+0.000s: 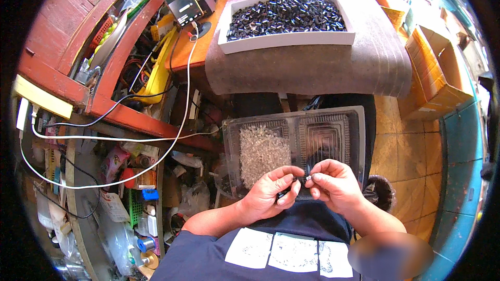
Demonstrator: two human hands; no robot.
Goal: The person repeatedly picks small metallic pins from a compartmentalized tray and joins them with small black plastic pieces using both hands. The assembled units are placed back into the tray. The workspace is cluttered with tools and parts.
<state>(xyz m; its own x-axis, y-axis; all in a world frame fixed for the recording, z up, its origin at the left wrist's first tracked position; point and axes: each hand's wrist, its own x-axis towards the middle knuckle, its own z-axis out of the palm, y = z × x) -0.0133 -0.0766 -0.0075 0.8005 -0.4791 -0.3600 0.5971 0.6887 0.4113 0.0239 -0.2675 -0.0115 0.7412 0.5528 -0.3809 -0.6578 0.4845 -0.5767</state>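
Over a see-through plastic tray [293,125] on my lap, my two hands meet close together. My left hand [273,191] is closed on small black pieces, one pinched at the fingertips and another showing under the curled fingers. Facing it, my right hand [336,183] pinches a tiny pale piece [308,178] between thumb and forefinger. The fingertips nearly touch; whether the two pieces are joined I cannot tell. In the tray's left compartment lies a heap of small see-through plastic parts [264,153]. A few dark pieces [323,157] lie in the right compartment, partly behind my right hand.
Ahead, a white shallow box [286,44] full of small black pieces stands on a cloth-covered table [312,70]. A phone [180,0] on a stand and white cables [182,125] are at the left, beside cluttered shelves. Cardboard boxes [432,67] stand at the right.
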